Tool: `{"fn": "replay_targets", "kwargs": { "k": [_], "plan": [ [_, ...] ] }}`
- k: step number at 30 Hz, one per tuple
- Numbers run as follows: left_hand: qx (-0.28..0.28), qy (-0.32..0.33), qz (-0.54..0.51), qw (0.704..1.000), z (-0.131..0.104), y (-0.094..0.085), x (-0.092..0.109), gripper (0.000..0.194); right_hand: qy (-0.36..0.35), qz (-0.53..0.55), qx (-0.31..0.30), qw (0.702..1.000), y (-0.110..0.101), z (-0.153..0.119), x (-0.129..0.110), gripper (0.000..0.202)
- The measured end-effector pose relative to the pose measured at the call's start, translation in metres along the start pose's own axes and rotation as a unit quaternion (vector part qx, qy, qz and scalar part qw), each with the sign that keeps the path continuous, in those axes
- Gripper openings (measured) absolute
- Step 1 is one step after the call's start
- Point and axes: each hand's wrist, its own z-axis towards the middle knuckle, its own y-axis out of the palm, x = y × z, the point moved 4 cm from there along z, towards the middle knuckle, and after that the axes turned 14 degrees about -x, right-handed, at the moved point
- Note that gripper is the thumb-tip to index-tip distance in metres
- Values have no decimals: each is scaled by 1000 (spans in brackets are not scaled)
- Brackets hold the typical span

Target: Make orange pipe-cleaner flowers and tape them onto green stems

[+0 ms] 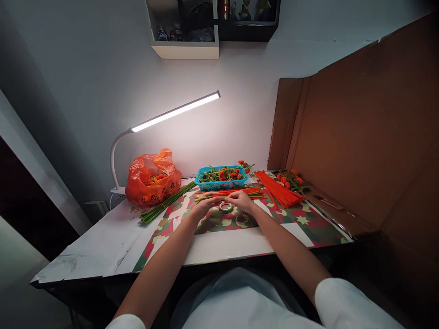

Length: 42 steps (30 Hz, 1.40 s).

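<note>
My left hand [207, 202] and my right hand [240, 200] meet over the middle of the table, fingers closed on a thin green stem [199, 199]. The stem lies roughly level between the two hands. Just below them a small roll of green tape [226, 208] rests on the patterned cover. Behind the hands lie orange stems [236, 191] and more green stems [258, 193]. A blue basket [222, 185] beyond these holds orange flowers with green stalks. My fingertips are too small to show the exact grip.
At the left stand an orange plastic bag [153, 178] and a bundle of green stems [167, 203]. A lit lamp [176, 111] arches over the table. Right of the basket lie orange strips [279, 189] and flowers [291, 180], beside a tall cardboard panel [363, 123].
</note>
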Motion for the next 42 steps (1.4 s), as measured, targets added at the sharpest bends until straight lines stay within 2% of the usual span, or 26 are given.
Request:
{"fn": "replay_targets", "kwargs": {
  "k": [14,17,19,20,26,33,42],
  "plan": [
    [10,9,21,1000,1,-6,0,32,-2,6,-7,1000,0,-1,-5,37],
    [-17,-4,33,999,-2,-2,3,34,9,33,5,999,-2,0,-1,36],
    [-56,-16,64,996,-5,4,6,44,22,66,22,997,-5,0,2,36],
    [-56,-11,80,995,-7,6,8,46,26,80,28,996,-6,0,3,36],
    [-23,45,154,987,-8,10,13,42,40,115,35,992,-6,0,4,34],
    [24,119,247,961,-2,-4,7,28,46,97,3,994,-2,-1,2,36],
    [43,113,284,951,-2,-3,6,28,44,85,-13,995,2,-2,0,36]
  ]
}}
